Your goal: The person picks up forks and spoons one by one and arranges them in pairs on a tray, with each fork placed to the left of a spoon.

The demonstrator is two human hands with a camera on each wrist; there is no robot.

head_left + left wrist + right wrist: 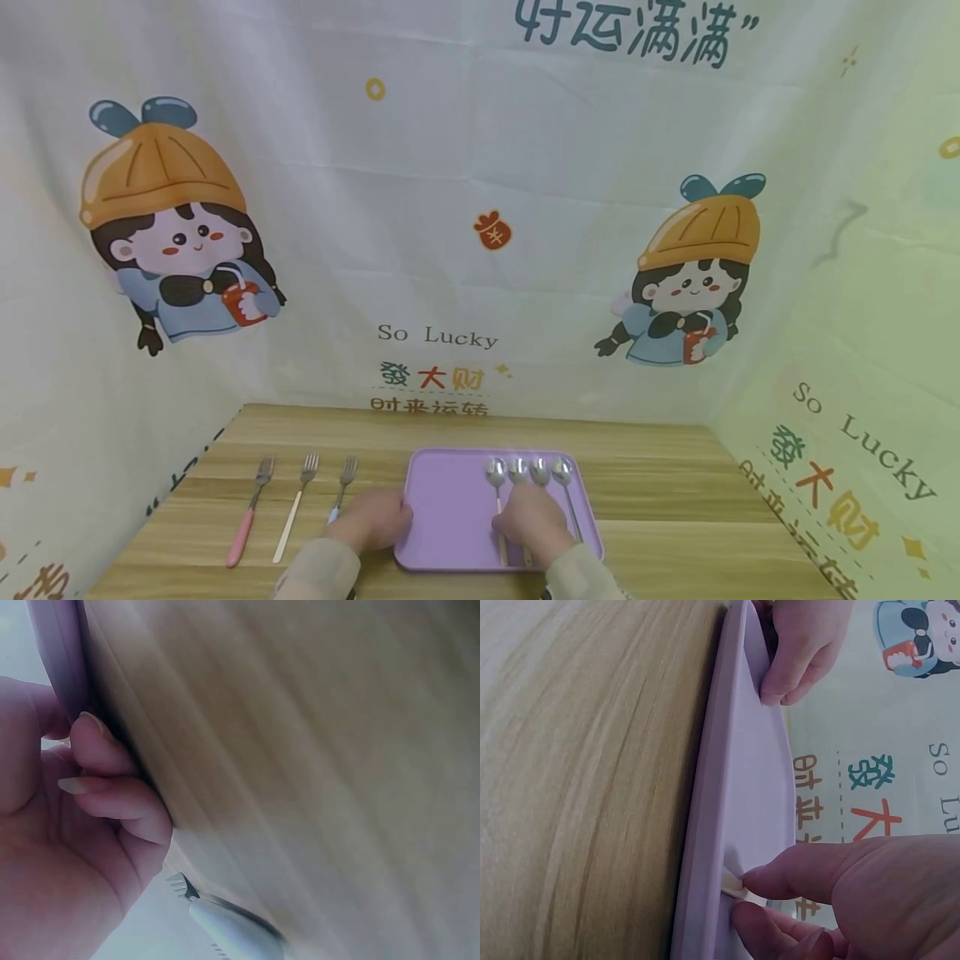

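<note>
A purple tray [450, 508] lies on the wooden table with several metal spoons [562, 472] side by side in its right half, bowls toward the far rim. My left hand [377, 518] grips the tray's left rim, its thumb over the inner side and its fingers curled at the outside. Over the spoons, my right hand [534, 521] pinches a cream spoon handle [732, 882] between thumb and fingers, near the tray floor. That hand hides the middle of the spoon handles in the head view.
Left of the tray lie three forks: one with a pink handle [240, 537], one with a cream handle [288, 527] and one with a pale blue handle [333, 512], partly behind my left hand. A printed cloth [465, 250] surrounds the table [660, 483] at the back and sides.
</note>
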